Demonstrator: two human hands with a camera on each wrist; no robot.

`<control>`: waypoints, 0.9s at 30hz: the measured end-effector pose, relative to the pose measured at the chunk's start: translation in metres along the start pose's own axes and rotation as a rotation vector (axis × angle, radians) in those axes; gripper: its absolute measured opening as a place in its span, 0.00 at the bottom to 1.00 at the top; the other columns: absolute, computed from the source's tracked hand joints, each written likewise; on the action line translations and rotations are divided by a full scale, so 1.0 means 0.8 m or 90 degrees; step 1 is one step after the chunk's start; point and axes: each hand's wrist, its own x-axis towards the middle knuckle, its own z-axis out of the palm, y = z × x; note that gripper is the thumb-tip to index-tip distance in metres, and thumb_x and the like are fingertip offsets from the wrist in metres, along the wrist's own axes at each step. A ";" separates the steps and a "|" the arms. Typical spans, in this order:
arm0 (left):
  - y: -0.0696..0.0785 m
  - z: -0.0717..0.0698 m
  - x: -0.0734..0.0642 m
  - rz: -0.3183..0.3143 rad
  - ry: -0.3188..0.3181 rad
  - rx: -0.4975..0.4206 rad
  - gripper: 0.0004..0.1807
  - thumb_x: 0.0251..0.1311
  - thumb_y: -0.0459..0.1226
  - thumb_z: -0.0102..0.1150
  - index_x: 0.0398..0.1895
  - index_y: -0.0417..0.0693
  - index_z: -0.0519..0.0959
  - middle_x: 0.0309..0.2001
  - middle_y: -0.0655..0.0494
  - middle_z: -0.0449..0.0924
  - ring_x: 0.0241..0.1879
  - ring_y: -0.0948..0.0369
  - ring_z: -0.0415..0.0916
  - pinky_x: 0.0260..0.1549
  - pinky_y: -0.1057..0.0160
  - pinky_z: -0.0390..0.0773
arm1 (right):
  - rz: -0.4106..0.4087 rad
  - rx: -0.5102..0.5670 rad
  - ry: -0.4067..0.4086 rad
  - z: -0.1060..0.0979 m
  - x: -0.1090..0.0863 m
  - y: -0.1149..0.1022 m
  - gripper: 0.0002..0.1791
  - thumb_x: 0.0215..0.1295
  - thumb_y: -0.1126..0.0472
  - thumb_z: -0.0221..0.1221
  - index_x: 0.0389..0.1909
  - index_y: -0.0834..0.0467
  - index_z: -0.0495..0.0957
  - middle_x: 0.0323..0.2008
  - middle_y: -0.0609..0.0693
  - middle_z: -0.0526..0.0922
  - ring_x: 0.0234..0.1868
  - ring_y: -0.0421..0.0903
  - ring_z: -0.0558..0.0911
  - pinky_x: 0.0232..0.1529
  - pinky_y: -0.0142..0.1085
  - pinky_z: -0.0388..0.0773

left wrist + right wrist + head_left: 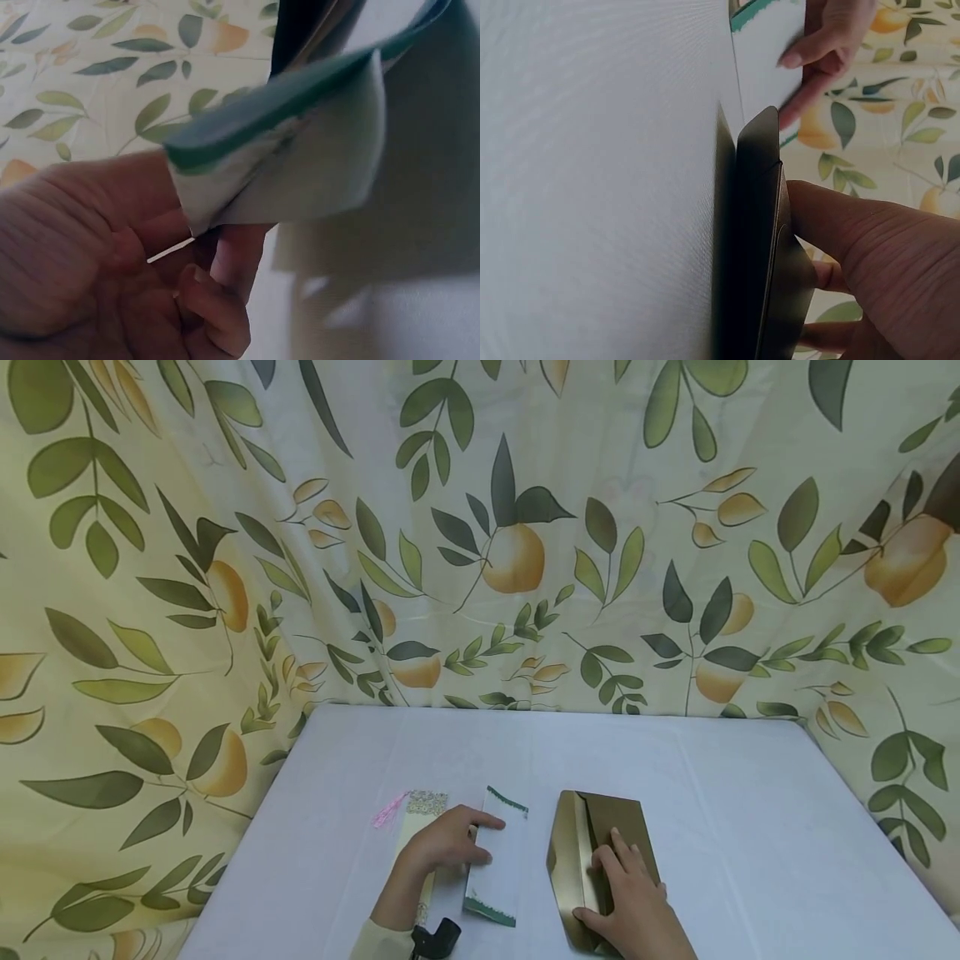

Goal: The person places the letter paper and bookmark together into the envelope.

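My left hand (447, 838) holds a folded white paper (500, 864) with green jagged-looking borders at both ends, its thumb and index finger lying on the paper's left part. Seen close in the left wrist view, the paper's green-edged end (300, 142) rises above the fingers, its layers slightly parted. To the right lies a gold envelope (564, 852), its flap opened out to the left. My right hand (633, 897) grips the envelope, with thumb and bent fingers near the pocket's mouth. The right wrist view shows the envelope (757, 225) edge-on against the white surface.
Left of the paper, partly under my left forearm, lies a cream bookmark-like strip (425, 803) with a glittery top and a pink tassel (390, 811). A white-covered table (750, 827) carries everything. Behind it hangs a leaf-and-fruit patterned curtain (465, 610).
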 end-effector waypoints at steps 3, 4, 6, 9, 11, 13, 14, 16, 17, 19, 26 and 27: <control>0.001 0.000 -0.001 0.001 -0.012 -0.020 0.31 0.49 0.23 0.72 0.61 0.45 0.84 0.63 0.45 0.77 0.47 0.53 0.70 0.40 0.55 0.73 | 0.000 0.000 0.000 -0.001 0.000 -0.001 0.32 0.45 0.42 0.81 0.41 0.48 0.71 0.74 0.74 0.58 0.70 0.81 0.58 0.46 0.84 0.60; 0.001 0.000 -0.001 0.002 -0.013 -0.018 0.33 0.49 0.22 0.71 0.62 0.45 0.83 0.64 0.44 0.77 0.48 0.53 0.69 0.41 0.55 0.73 | -0.001 0.000 0.000 -0.001 0.000 -0.001 0.32 0.45 0.42 0.81 0.41 0.48 0.71 0.74 0.74 0.58 0.70 0.81 0.58 0.46 0.84 0.60; 0.001 0.000 -0.001 0.007 -0.015 -0.015 0.36 0.48 0.21 0.68 0.65 0.45 0.81 0.66 0.44 0.75 0.50 0.51 0.70 0.41 0.54 0.72 | -0.001 -0.002 -0.001 -0.001 0.000 -0.001 0.32 0.45 0.42 0.81 0.41 0.48 0.71 0.74 0.74 0.58 0.70 0.81 0.58 0.46 0.84 0.60; 0.001 -0.001 -0.001 0.013 -0.020 -0.013 0.38 0.49 0.21 0.64 0.69 0.45 0.78 0.66 0.44 0.75 0.51 0.50 0.71 0.43 0.54 0.72 | 0.001 0.001 -0.004 -0.001 0.000 -0.002 0.31 0.46 0.43 0.81 0.41 0.48 0.71 0.74 0.73 0.58 0.70 0.80 0.58 0.47 0.84 0.59; 0.001 -0.002 -0.002 0.016 -0.019 -0.017 0.38 0.52 0.22 0.66 0.70 0.46 0.76 0.65 0.45 0.75 0.51 0.51 0.72 0.43 0.55 0.74 | 0.002 0.001 -0.005 -0.002 0.000 -0.002 0.31 0.46 0.43 0.81 0.41 0.48 0.71 0.75 0.73 0.57 0.70 0.80 0.57 0.47 0.84 0.59; 0.001 -0.003 -0.002 0.022 -0.011 -0.032 0.36 0.53 0.22 0.68 0.69 0.46 0.77 0.61 0.45 0.78 0.45 0.54 0.74 0.39 0.57 0.74 | 0.003 0.002 -0.008 -0.002 0.000 -0.003 0.31 0.46 0.43 0.81 0.41 0.48 0.71 0.75 0.73 0.57 0.71 0.80 0.57 0.47 0.84 0.59; 0.001 -0.003 -0.002 0.024 -0.006 -0.041 0.35 0.53 0.23 0.70 0.68 0.45 0.79 0.58 0.44 0.79 0.39 0.55 0.74 0.35 0.58 0.74 | 0.003 0.002 -0.009 -0.002 0.000 -0.003 0.31 0.47 0.43 0.81 0.41 0.48 0.71 0.75 0.73 0.57 0.71 0.80 0.57 0.47 0.84 0.59; 0.001 -0.003 -0.001 0.027 0.005 -0.057 0.33 0.53 0.23 0.73 0.65 0.45 0.81 0.53 0.45 0.81 0.28 0.60 0.70 0.27 0.61 0.71 | 0.003 0.000 -0.011 -0.002 0.001 -0.003 0.31 0.46 0.43 0.81 0.41 0.48 0.71 0.75 0.73 0.57 0.71 0.80 0.57 0.47 0.84 0.59; 0.001 -0.004 -0.001 0.029 0.009 -0.066 0.31 0.52 0.23 0.73 0.63 0.45 0.82 0.51 0.46 0.81 0.24 0.61 0.66 0.24 0.62 0.68 | 0.003 0.000 -0.012 -0.002 0.001 -0.003 0.31 0.47 0.43 0.81 0.42 0.48 0.71 0.75 0.73 0.57 0.71 0.80 0.57 0.47 0.84 0.59; 0.000 -0.003 0.000 0.029 0.015 -0.079 0.30 0.51 0.23 0.74 0.60 0.45 0.84 0.48 0.47 0.82 0.20 0.61 0.61 0.21 0.62 0.65 | 0.003 -0.002 -0.012 -0.002 0.001 -0.003 0.31 0.46 0.43 0.81 0.42 0.48 0.71 0.75 0.73 0.57 0.71 0.80 0.56 0.47 0.84 0.59; 0.000 -0.004 0.000 0.030 0.043 -0.079 0.30 0.50 0.27 0.77 0.60 0.47 0.85 0.56 0.48 0.83 0.48 0.53 0.79 0.42 0.51 0.79 | -0.006 -0.001 -0.007 -0.001 0.000 -0.002 0.31 0.47 0.43 0.80 0.41 0.48 0.72 0.74 0.73 0.58 0.71 0.80 0.57 0.46 0.85 0.58; 0.000 -0.004 0.000 0.031 0.047 -0.078 0.30 0.50 0.28 0.78 0.60 0.47 0.85 0.57 0.48 0.83 0.52 0.51 0.79 0.47 0.49 0.79 | -0.007 -0.003 -0.005 -0.001 0.000 -0.002 0.31 0.47 0.42 0.80 0.42 0.48 0.72 0.74 0.73 0.58 0.71 0.80 0.57 0.46 0.84 0.58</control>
